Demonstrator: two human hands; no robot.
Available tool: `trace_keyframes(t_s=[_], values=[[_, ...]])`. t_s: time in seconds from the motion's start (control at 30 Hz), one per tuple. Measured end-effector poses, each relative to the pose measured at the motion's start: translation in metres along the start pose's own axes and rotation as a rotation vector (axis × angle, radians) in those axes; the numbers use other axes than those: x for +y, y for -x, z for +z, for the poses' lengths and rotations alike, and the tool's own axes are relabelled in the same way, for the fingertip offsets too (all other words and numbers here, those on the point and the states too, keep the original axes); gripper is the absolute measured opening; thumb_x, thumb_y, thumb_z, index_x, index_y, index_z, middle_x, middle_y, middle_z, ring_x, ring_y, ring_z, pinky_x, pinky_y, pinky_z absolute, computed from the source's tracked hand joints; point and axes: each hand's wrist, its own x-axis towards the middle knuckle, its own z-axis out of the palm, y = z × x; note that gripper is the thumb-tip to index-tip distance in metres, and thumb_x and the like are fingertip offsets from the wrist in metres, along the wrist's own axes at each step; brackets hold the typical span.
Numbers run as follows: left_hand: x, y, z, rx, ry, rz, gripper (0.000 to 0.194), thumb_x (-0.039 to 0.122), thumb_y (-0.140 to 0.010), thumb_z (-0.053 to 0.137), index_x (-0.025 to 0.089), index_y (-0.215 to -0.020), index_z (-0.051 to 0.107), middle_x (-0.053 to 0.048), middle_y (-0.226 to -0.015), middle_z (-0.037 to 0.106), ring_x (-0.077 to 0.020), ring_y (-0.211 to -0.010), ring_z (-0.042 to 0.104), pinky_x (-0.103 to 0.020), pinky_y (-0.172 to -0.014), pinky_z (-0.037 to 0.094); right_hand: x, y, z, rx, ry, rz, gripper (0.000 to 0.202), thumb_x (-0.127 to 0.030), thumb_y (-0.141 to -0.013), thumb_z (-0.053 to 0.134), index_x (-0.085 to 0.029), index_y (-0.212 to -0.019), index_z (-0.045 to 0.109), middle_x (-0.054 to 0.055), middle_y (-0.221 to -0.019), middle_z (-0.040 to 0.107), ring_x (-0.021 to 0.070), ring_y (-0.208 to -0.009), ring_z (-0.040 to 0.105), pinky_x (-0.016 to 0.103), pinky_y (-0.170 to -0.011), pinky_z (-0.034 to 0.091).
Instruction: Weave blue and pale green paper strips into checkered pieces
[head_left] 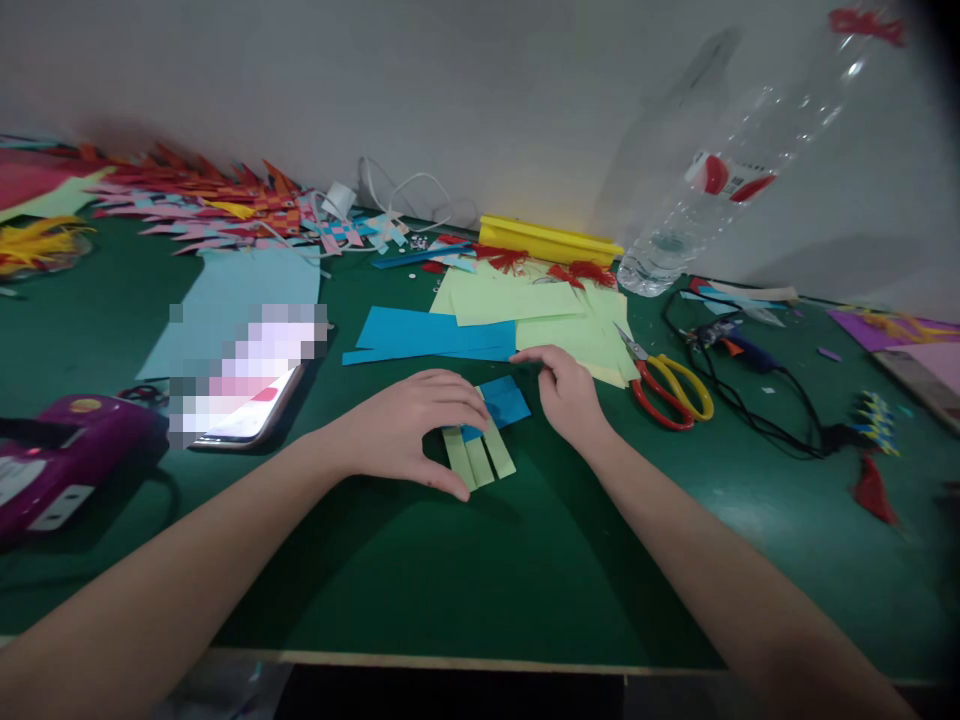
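A small piece of woven paper strips lies on the table, its pale green strips [482, 460] toward me and its blue part [510, 400] at the upper right. My left hand [409, 425] curves over its left side, with thumb and fingers apart. The fingertips rest at the blue part, while the thumb tip lies by the lower green edge. My right hand [566, 395] has its index finger stretched to the right end of the blue paper strips [435, 335]; its other fingers are bent. No paper shows gripped in it.
Pale green sheets [562, 335] lie behind, with scissors [671, 392] at their right. A lit phone [259, 400] rests on light blue paper [247, 275]. A purple device [75, 460], a clear bottle [705, 210], a yellow holder [547, 240] and a black cable [731, 395] stand around.
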Motion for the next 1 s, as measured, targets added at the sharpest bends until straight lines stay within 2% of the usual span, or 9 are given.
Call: trace_keyframes(t_s=[0.1,0.2,0.3,0.43,0.57,0.77,0.87,1.0], values=[[-0.001,0.0,0.002,0.03,-0.093,-0.04,0.04,0.051,-0.083,0.058,0.025,-0.112,0.061,-0.007,-0.113,0.064,-0.0238,-0.109,0.054,-0.04,-0.101,0.033,-0.002,0.001,-0.001,-0.023,-0.048,0.02,0.042,-0.003,-0.083,0.031,-0.023,-0.103,0.062,0.003,-0.106,0.067,0.0186,-0.1,0.061,0.044,-0.094,0.047],[-0.005,0.002,0.004,0.077,-0.279,-0.133,0.027,0.039,-0.093,0.045,0.022,-0.102,0.064,-0.007,-0.098,0.065,-0.0213,-0.096,0.057,-0.036,-0.087,0.039,-0.007,0.002,-0.001,-0.103,-0.044,-0.032,0.041,-0.003,-0.084,0.031,-0.022,-0.105,0.061,0.004,-0.108,0.066,0.0189,-0.106,0.059,0.042,-0.094,0.048],[-0.008,0.003,0.005,0.11,-0.384,-0.192,0.027,0.04,-0.092,0.047,0.02,-0.098,0.064,-0.006,-0.088,0.064,-0.0207,-0.087,0.058,-0.034,-0.079,0.039,-0.012,0.003,0.0,-0.173,0.001,-0.154,0.038,-0.004,-0.086,0.032,-0.021,-0.106,0.059,0.004,-0.109,0.066,0.0192,-0.109,0.057,0.045,-0.101,0.043],[-0.013,0.004,0.005,0.127,-0.409,-0.263,0.027,0.041,-0.091,0.047,0.02,-0.1,0.063,-0.005,-0.089,0.064,-0.0206,-0.085,0.059,-0.035,-0.08,0.039,-0.017,0.005,0.003,-0.231,0.059,-0.241,0.035,-0.007,-0.088,0.034,-0.021,-0.112,0.056,0.005,-0.114,0.064,0.0197,-0.112,0.055,0.048,-0.103,0.041],[-0.016,0.004,0.006,0.117,-0.415,-0.307,0.024,0.035,-0.092,0.045,0.02,-0.099,0.063,-0.005,-0.093,0.065,-0.0206,-0.088,0.06,-0.036,-0.083,0.038,-0.018,0.006,0.002,-0.243,0.088,-0.23,0.034,-0.009,-0.089,0.036,-0.021,-0.115,0.054,0.006,-0.115,0.063,0.0214,-0.113,0.054,0.046,-0.096,0.046],[-0.015,0.004,0.007,0.135,-0.428,-0.337,0.024,0.03,-0.093,0.042,0.02,-0.097,0.063,-0.005,-0.093,0.066,-0.0216,-0.089,0.06,-0.038,-0.084,0.039,-0.018,0.006,0.001,-0.191,0.107,-0.226,0.03,-0.011,-0.089,0.037,-0.019,-0.111,0.057,0.007,-0.103,0.066,0.0218,-0.1,0.059,0.04,-0.086,0.049],[-0.014,0.004,0.006,0.173,-0.427,-0.369,0.025,0.03,-0.092,0.041,0.019,-0.095,0.064,-0.005,-0.091,0.067,-0.0219,-0.085,0.06,-0.038,-0.081,0.04,-0.019,0.006,0.001,-0.187,0.097,-0.208,0.028,-0.013,-0.09,0.037,-0.018,-0.109,0.057,0.007,-0.101,0.067,0.0206,-0.095,0.061,0.036,-0.08,0.051],[-0.014,0.006,0.004,0.224,-0.431,-0.413,0.026,0.031,-0.091,0.041,0.02,-0.088,0.065,-0.005,-0.082,0.067,-0.0208,-0.076,0.059,-0.036,-0.076,0.041,-0.021,0.005,0.001,-0.192,0.073,-0.226,0.026,-0.017,-0.092,0.037,-0.019,-0.106,0.058,0.007,-0.103,0.067,0.0191,-0.095,0.062,0.034,-0.08,0.051]])
